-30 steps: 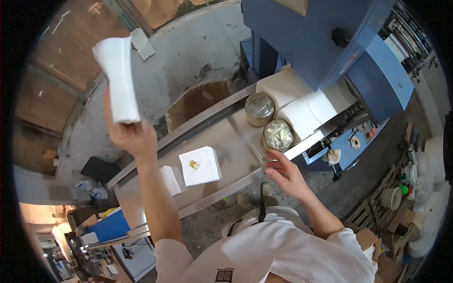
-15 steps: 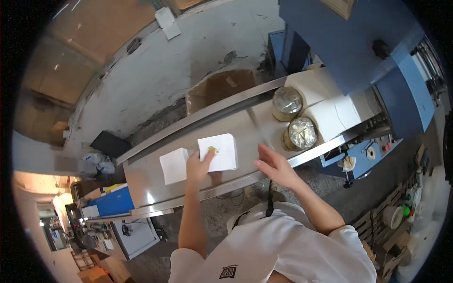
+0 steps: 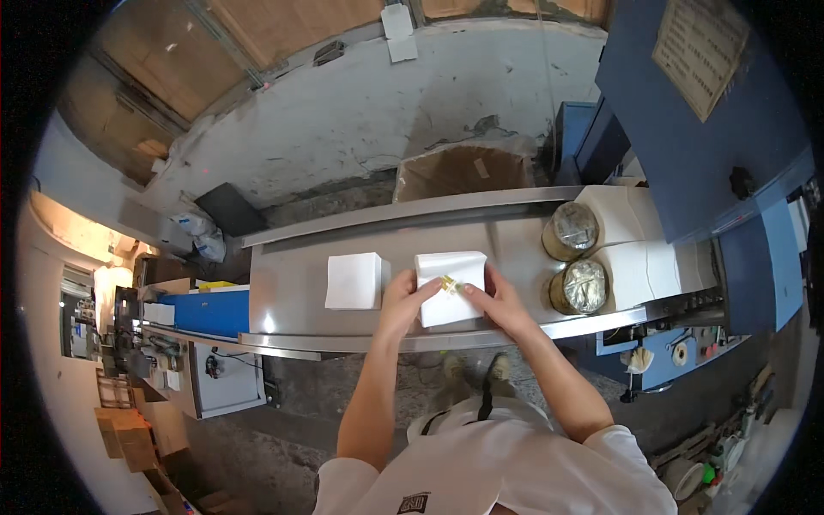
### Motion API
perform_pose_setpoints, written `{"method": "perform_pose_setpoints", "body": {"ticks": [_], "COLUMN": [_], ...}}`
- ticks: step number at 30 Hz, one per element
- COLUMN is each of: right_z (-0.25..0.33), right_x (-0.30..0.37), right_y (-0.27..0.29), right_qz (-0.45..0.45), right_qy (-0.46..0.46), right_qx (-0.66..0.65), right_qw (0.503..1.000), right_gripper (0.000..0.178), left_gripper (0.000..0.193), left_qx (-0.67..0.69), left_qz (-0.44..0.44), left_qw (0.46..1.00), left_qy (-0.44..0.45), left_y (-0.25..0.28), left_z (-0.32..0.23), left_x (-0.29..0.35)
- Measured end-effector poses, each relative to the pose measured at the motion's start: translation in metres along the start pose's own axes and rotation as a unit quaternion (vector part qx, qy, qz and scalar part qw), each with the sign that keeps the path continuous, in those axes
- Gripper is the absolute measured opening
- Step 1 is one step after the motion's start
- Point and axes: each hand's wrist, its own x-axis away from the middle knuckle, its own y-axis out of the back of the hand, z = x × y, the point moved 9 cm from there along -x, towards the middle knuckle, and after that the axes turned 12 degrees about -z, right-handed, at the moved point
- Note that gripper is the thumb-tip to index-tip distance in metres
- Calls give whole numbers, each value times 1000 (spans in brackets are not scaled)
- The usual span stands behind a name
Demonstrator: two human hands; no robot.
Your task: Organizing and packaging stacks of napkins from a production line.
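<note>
A stack of white paper napkins [image 3: 451, 259] with a small yellow-green print on top lies on the metal conveyor-like table in front of me. My left hand [image 3: 402, 304] grips its left side, the thumb resting on top near the print. From the right side my right hand [image 3: 506, 305] holds the same stack, its thumb also on top. The fingers of both hands are partly hidden behind the stack's sides. Just left of my left hand sits a second plain white napkin stack [image 3: 354, 281], untouched.
Two round cylinders with shiny wrapped tops, a far one [image 3: 572, 230] and a near one [image 3: 580, 287], stand at the right by white paper rows [image 3: 639, 270]. Metal rails [image 3: 412, 220] edge the table [image 3: 292, 283]. Beyond stands an open cardboard box [image 3: 463, 172]; a blue machine [image 3: 687, 137] rises at right.
My right hand has come in from the right and now grips the printed stack together with the left. The view has turned, so the table lies more level.
</note>
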Motion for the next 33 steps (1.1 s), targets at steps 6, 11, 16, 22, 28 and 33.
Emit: {"method": "perform_pose_setpoints", "body": {"ticks": [6, 11, 16, 22, 28, 33], "right_z": [18, 13, 16, 16, -7, -12], "right_x": [12, 7, 7, 28, 54, 72], "right_y": [-3, 19, 27, -22, -93, -130], "right_qz": [85, -38, -93, -172, -244, -257], "right_qy": [-103, -72, -25, -5, 13, -7], "right_qx": [-72, -94, -132, -106, -118, -114], "right_qw": [988, 992, 987, 979, 962, 959], "right_gripper": [56, 45, 44, 43, 40, 44], "left_gripper": [34, 70, 104, 93, 64, 62], "left_qx": [-17, -388, -634, -637, -464, -434], "left_qz": [17, -258, -213, -204, -66, -22], "left_qw": [999, 849, 739, 728, 818, 854], "left_qy": [-44, -248, -83, -151, -334, -286], "left_y": [-7, 73, 80, 103, 148, 187], "left_z": [-35, -56, -25, -24, -49, -69], "left_x": [32, 4, -27, -31, -37, -36]}}
